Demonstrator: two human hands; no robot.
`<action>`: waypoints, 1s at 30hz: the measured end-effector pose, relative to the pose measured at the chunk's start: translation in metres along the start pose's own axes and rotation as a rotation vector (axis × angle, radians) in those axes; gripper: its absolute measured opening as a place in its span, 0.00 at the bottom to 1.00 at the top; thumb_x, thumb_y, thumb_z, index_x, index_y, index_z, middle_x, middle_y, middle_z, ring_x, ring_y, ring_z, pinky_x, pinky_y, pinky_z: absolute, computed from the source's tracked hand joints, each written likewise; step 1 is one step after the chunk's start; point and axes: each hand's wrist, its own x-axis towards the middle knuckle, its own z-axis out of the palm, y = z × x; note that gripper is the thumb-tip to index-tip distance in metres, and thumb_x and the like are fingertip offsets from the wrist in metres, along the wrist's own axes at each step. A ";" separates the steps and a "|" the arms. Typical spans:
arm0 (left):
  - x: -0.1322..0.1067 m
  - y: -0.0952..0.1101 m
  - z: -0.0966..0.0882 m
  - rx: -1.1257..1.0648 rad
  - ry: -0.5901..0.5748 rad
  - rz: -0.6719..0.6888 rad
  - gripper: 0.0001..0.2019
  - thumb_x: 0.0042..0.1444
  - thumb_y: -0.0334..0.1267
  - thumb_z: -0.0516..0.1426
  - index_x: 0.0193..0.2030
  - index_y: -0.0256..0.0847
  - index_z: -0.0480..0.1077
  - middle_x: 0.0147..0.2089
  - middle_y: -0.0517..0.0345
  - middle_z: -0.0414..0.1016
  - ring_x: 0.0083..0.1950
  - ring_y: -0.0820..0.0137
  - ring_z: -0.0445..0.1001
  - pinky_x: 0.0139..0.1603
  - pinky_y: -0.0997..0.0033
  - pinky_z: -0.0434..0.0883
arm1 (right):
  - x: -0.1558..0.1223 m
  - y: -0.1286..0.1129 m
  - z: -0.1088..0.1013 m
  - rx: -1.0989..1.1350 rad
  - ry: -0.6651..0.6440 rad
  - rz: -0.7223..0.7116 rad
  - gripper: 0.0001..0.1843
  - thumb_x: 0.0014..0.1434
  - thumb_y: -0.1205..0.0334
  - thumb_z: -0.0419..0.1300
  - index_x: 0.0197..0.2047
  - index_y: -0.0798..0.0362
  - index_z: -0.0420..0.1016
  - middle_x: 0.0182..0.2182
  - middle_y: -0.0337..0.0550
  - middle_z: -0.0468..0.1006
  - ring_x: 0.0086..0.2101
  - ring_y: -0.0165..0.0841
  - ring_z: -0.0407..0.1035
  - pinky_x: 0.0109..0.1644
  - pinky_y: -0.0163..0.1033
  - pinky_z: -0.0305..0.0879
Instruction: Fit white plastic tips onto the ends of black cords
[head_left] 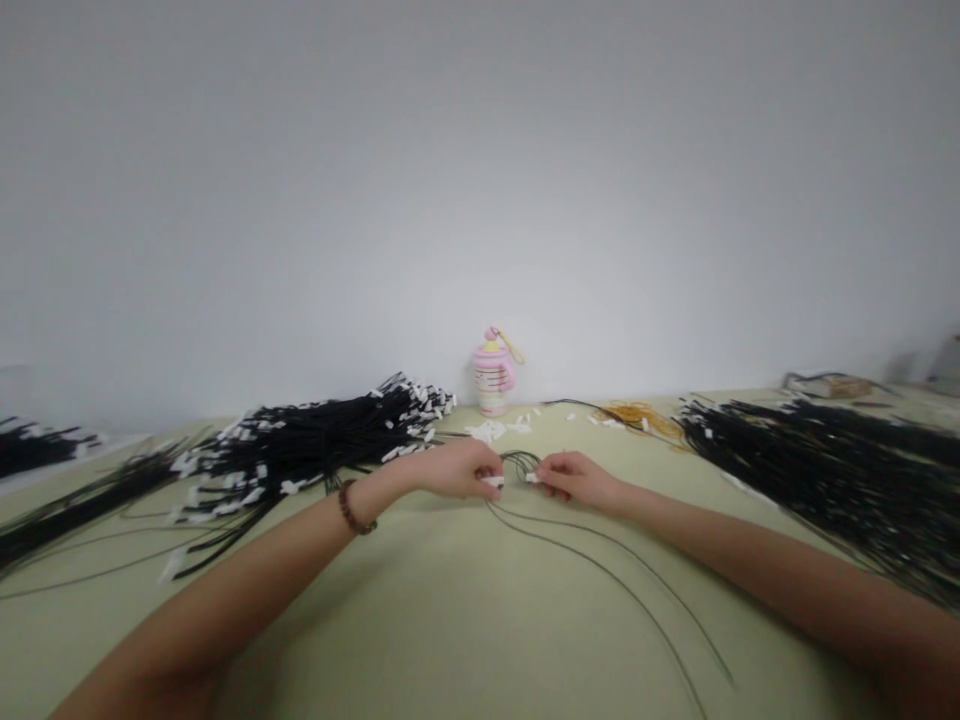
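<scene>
My left hand [459, 468], with a beaded bracelet [349, 508] on the wrist, pinches a small white connector [493, 481]. A short way to the right, the fingers of my right hand [581, 479] are closed on another small white piece [532, 477], probably a connector too. Thin black wires [517, 459] curve in a loop between and behind the two hands. From beneath my left hand, two long dark wires [600, 560] trail over the table toward the front right. Blur hides the fine detail of both white pieces.
Black cables with white connectors [322, 440] lie heaped at left; a larger black bundle [825, 475] spreads at right. Behind my hands are loose white pieces [489, 430], a pink-and-white cup-shaped item [492, 380] and yellow wires [637, 416]. A pale wall [480, 200] closes off the back.
</scene>
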 end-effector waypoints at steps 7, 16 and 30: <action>0.007 0.003 0.023 -0.522 -0.122 -0.092 0.15 0.50 0.46 0.52 0.28 0.34 0.69 0.24 0.57 0.69 0.19 0.79 0.62 0.20 0.80 0.60 | -0.004 -0.003 0.007 -0.022 0.001 -0.049 0.22 0.51 0.47 0.52 0.23 0.59 0.69 0.13 0.32 0.58 0.16 0.21 0.49 0.19 0.29 0.43; 0.028 -0.013 0.062 -1.443 -0.145 -0.302 0.10 0.48 0.34 0.53 0.36 0.31 0.69 0.25 0.55 0.70 0.20 0.80 0.65 0.20 0.83 0.60 | 0.001 0.001 0.014 0.050 0.061 0.008 0.24 0.53 0.45 0.46 0.19 0.57 0.63 0.12 0.32 0.56 0.14 0.21 0.45 0.18 0.30 0.41; 0.021 -0.011 0.061 -1.520 -0.215 -0.168 0.12 0.52 0.34 0.53 0.41 0.29 0.68 0.28 0.53 0.69 0.24 0.80 0.66 0.24 0.83 0.62 | -0.003 -0.005 0.020 0.076 0.116 0.029 0.23 0.52 0.47 0.49 0.18 0.58 0.63 0.13 0.33 0.60 0.14 0.20 0.47 0.18 0.30 0.42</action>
